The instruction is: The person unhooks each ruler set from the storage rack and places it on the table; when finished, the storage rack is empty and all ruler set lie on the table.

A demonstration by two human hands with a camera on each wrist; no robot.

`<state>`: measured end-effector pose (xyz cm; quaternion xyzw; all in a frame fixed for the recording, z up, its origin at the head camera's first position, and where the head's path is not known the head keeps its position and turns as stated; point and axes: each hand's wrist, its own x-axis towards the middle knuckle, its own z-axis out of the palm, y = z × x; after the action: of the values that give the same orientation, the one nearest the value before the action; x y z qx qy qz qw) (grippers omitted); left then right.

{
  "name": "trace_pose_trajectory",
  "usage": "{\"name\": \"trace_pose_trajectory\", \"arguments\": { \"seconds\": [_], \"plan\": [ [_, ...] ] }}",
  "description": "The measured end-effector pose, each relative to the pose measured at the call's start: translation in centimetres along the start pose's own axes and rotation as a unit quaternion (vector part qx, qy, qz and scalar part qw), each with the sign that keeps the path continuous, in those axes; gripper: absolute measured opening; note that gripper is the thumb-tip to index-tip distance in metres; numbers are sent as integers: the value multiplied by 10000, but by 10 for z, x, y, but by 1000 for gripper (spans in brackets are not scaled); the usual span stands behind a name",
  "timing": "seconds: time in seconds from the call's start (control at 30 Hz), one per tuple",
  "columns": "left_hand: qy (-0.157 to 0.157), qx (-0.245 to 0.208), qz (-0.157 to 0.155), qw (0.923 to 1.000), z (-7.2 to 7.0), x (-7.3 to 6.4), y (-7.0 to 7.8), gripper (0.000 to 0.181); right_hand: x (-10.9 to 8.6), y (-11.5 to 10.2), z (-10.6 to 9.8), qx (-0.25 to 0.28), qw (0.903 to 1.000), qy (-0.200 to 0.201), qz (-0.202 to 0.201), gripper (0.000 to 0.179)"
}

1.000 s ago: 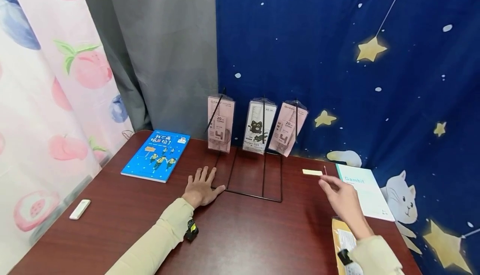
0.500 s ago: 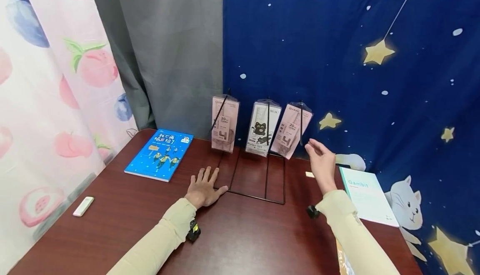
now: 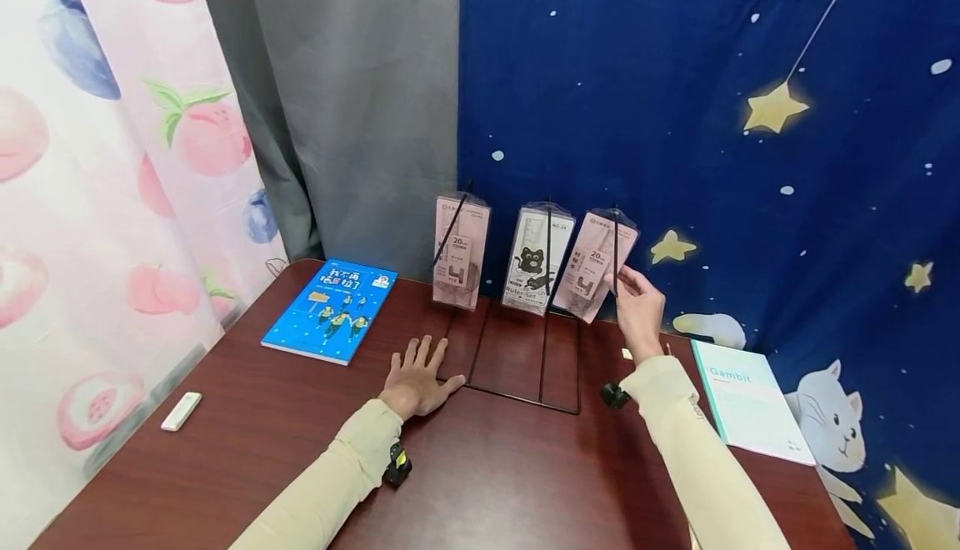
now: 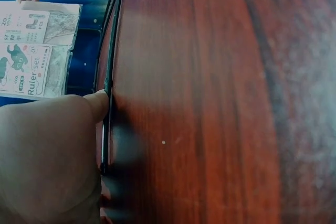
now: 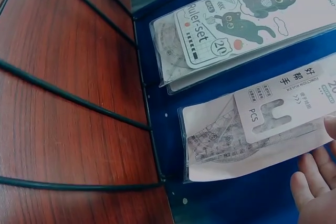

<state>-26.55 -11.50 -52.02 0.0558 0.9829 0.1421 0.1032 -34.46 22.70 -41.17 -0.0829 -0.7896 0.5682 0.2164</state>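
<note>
A black wire display rack (image 3: 525, 399) stands on the table, with three ruler-set packs hanging from its hooks. They are a pink pack (image 3: 474, 233) at left, a white cat-print pack (image 3: 528, 260) in the middle and a tilted pink pack (image 3: 587, 271) at right. My right hand (image 3: 641, 312) pinches that right pack's side edge, thumb on its face and fingers partly hidden at the edge; the right wrist view shows the same pack (image 5: 252, 135) close up. Spread flat on the table, my left hand (image 3: 416, 385) touches the rack's base wire with its thumb (image 4: 98, 103).
On the left of the table lie a blue book (image 3: 330, 312) and a small white bar-shaped object (image 3: 182, 411). At right are a white notebook (image 3: 750, 400) and a small pale piece (image 3: 627, 353), partly behind my right wrist. Curtains (image 3: 360, 117) hang behind the table.
My right hand has moved left and up from above the table's right side to the right pink pack's edge. My left hand stays put on the table. The head view has shifted slightly.
</note>
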Motion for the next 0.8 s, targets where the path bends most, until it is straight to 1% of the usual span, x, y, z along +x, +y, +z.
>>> {"name": "trace_pose_trajectory", "arguments": {
  "seconds": [0.13, 0.23, 0.33, 0.43, 0.57, 0.8],
  "plan": [
    [22, -10, -10, 10000, -1, -2, 2, 80, -1, 1, 0, -175, 9998, 103, 70, 42],
    [15, -67, -10, 10000, -5, -5, 4, 80, -2, 0, 0, -189, 9997, 152, 41, 37],
    [-15, -118, -20, 9999, -8, -7, 5, 80, -3, -1, -1, -131, 9999, 73, -3, 35],
    [-60, -91, 2, 9999, -6, -5, 5, 81, -6, -2, -4, -127, 9999, -53, 2, 35],
    [-34, -100, 55, 9999, -1, -2, 2, 80, -12, -4, -7, -184, 9997, -154, 2, 36],
    [-12, -191, 51, 9998, -1, 0, -1, 81, -23, -8, -10, -362, 9992, -146, -36, 38]
  ]
}}
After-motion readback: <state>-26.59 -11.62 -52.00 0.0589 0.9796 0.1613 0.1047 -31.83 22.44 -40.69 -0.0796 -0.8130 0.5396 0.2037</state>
